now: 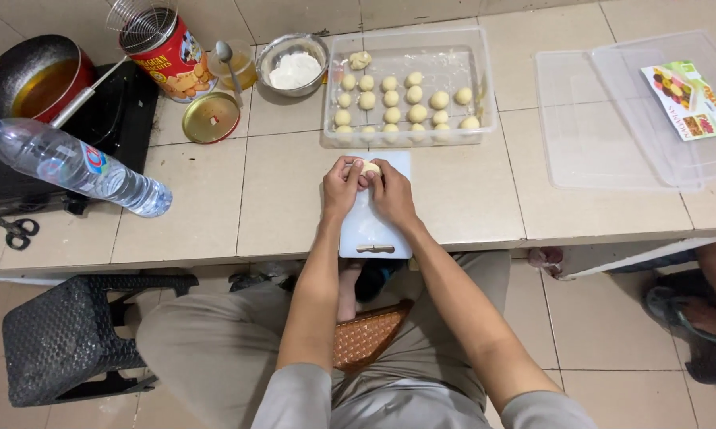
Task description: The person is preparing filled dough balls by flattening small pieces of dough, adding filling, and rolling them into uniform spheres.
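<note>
Dough piece (369,168), small and pale, sits pinched between both hands over the far end of a white cutting board (371,226); left hand (341,189) curls fingers round its left side, right hand (392,195) closes on its right side w/ fingertips meeting on top; both hands narrow, nearly touching each other; can't tell if the dough rests on the board or is lifted just off it. Board runs back toward the person, w/ a slot handle at the near end, lying on a tiled counter (215,206).

Just beyond the hands: clear plastic tray (485,87) holding rows of small dough balls (390,98); left of the tray, a metal bowl of white flour (294,70); next to that a small cup w/ a spoon (232,67). Further left of the hands: round gold lid (211,117), red tin (170,52) w/ a wire strainer (139,28) on top, pan of oil (36,79) on a black stove; plastic water bottle (76,165) lying on its side; scissors (15,230) at the far left edge. Well right of the hands: clear lids (612,111) w/ a printed card under one. Black stool (72,334) below left.
</note>
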